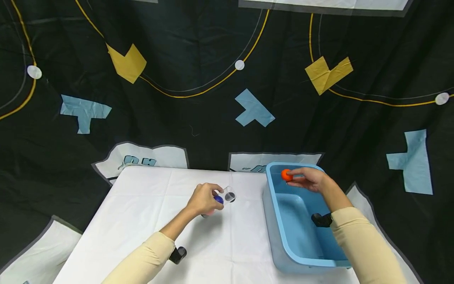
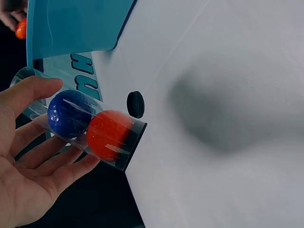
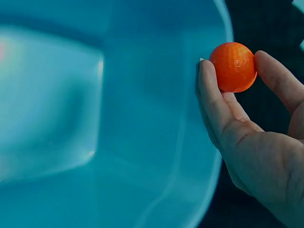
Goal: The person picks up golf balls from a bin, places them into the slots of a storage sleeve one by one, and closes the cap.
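A taped black backdrop (image 1: 159,126) and cloth-covered table (image 1: 124,221) suggest a lab.

Head view: bright, even exposure. Bench (image 1: 142,228) near white; backdrop (image 1: 198,130) dark, with faint sheen on its folds. Soft, diffuse shadow on bench below left grip (image 1: 203,200); light appears to come from above.

Left wrist view: dimmer, cool cast; broad, blurred-edged shadow on bench. Glare streaks along clear tube (image 2: 84,121).

Right wrist view: dim, blue-green cast. Small highlights on orange ball (image 3: 233,67); pale sheen on floor of tub (image 3: 52,142), pinkish flare at left edge.
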Tool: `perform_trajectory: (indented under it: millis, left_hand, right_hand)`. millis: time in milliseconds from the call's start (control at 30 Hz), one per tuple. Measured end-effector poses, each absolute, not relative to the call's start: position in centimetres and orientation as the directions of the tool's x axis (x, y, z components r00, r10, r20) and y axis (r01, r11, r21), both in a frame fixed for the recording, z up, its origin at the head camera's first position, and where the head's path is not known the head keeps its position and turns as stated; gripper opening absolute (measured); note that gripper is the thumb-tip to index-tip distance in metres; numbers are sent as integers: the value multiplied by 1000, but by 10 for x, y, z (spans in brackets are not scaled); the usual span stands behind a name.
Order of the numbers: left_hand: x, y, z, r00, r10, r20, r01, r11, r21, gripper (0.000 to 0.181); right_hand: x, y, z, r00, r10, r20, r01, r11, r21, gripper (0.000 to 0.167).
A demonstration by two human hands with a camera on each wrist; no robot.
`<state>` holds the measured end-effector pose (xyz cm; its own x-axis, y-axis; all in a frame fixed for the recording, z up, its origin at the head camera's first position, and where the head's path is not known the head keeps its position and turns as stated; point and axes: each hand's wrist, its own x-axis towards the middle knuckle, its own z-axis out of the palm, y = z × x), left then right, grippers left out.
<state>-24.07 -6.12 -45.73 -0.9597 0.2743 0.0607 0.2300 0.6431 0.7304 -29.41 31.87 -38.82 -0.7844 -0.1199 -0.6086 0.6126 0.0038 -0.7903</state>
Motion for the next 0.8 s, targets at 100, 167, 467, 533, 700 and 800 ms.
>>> perform_trajectory:
  millis: [100, 167, 467, 533, 700, 800]
  left_hand:
    - [-241, -60, -457, -959, 278, 62, 233, 639, 733, 42]
    - [-240, -59, -456, -958, 280, 62, 234, 638, 733, 42]
    - [-240, -55, -456, -957, 285, 62, 237, 635, 735, 42]
    - [-240, -54, -456, -956, 287, 60, 237, 635, 735, 42]
    - [-239, -51, -455, -952, 299, 59, 245, 633, 734, 43]
    - [-238, -50, -454, -952, 301, 56, 244, 634, 734, 43]
  right_hand:
    - [-292, 312, -372, -801, -127, -585, 585, 39, -810, 64]
    - [-291, 306, -362, -817, -144, -558, 553, 77, -830, 66]
    - [-286, 270, -344, -841, -345, -418, 357, 228, -906, 50]
    - [-284, 259, -345, -836, -348, -424, 358, 240, -902, 49]
    - [-279, 228, -355, -830, -341, -441, 345, 308, -887, 43]
    - [-276, 211, -363, -826, -326, -460, 355, 334, -873, 40]
